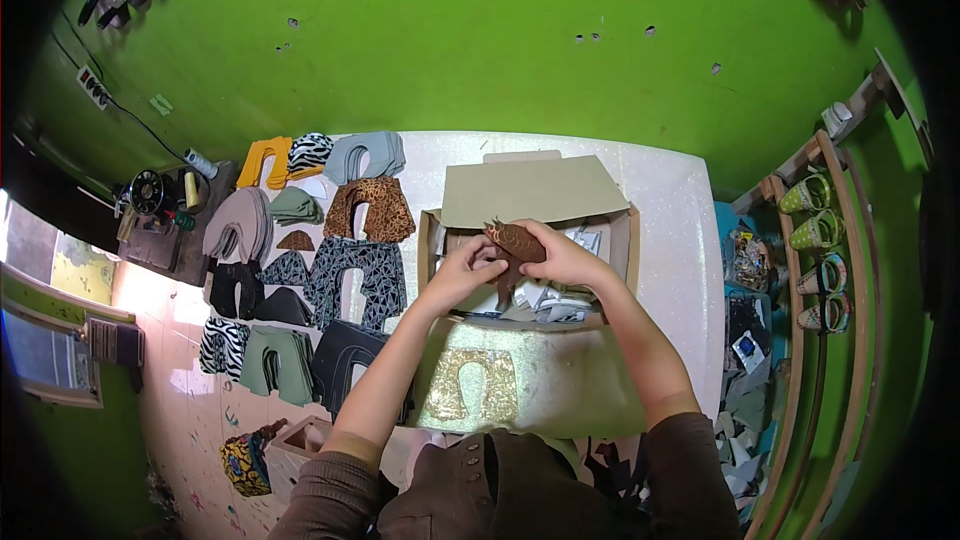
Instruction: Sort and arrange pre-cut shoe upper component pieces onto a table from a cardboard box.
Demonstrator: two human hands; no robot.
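My left hand [462,275] and my right hand [558,255] are close together above an open cardboard box [628,255]. Between them is a bent brown piece of sheet material [515,242] with a lighter pattern along its upper left edge; part of it hangs down below the fingers. The right hand grips it from the right, thumb in front. On the left side, curled fingers and thumb pinch it. Beneath, white and grey scraps [560,302] fill the box. A raised flap [530,190] stands behind the hands.
Stacks of U-shaped cut pieces lie left: leopard-print [385,212], black-and-grey patterned [385,285], green [275,360], yellow [262,155]. A glittery gold U-shaped piece [440,395] lies before the box. A sewing machine [150,195] stands far left; a wooden rack with sandals [805,195] stands right.
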